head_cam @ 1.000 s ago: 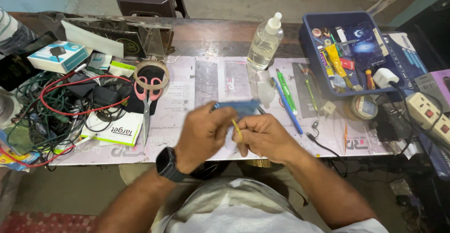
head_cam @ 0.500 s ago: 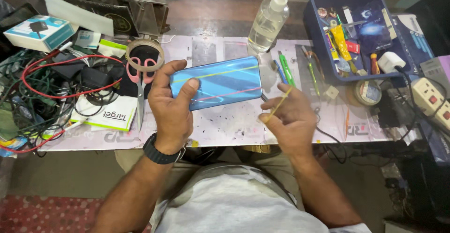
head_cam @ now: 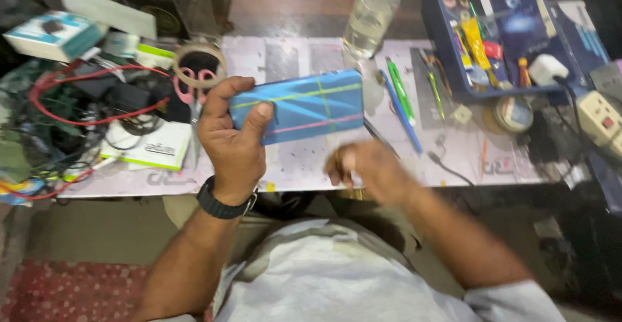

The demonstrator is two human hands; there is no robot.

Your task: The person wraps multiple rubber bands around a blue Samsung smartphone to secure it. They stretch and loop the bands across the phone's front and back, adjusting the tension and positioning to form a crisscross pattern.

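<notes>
Cluttered paper-covered workbench, our left hand clamped on blue rubber-banded phone, right hand motion-blurred, grip unreadable.

A wooden table carries a printed mat, scissors, a clear bottle and a blue tray.

At frame centre the phone sits in the left hand, above the table. Scissors lie just left; the bottle stands behind; the tray sits upper right, pens between.
</notes>
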